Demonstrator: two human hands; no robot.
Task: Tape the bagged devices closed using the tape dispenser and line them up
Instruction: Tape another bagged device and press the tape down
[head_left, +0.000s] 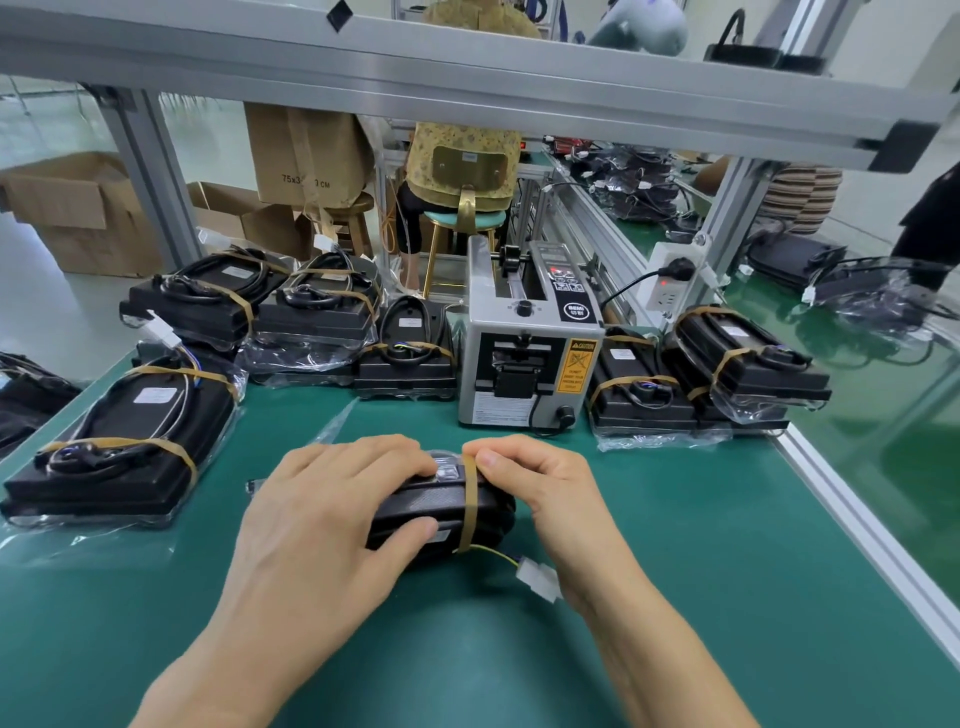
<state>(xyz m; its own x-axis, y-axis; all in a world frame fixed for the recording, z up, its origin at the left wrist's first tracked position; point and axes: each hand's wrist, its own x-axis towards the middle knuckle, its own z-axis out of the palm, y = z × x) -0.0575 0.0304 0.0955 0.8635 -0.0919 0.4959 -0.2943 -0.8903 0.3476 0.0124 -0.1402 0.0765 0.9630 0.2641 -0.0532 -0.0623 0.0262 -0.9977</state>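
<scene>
While both hands (332, 509) grip it, the bagged device (441, 512) is half hidden.

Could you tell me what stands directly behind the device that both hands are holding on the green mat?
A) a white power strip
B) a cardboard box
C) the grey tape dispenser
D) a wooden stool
C: the grey tape dispenser stands on the green mat straight behind the device that the left hand and right hand hold.

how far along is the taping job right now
Done, it seems: bagged devices lined up left and right of the tape dispenser. In hand: left hand and right hand grip one device. Left: taping it, lining it up.
</scene>
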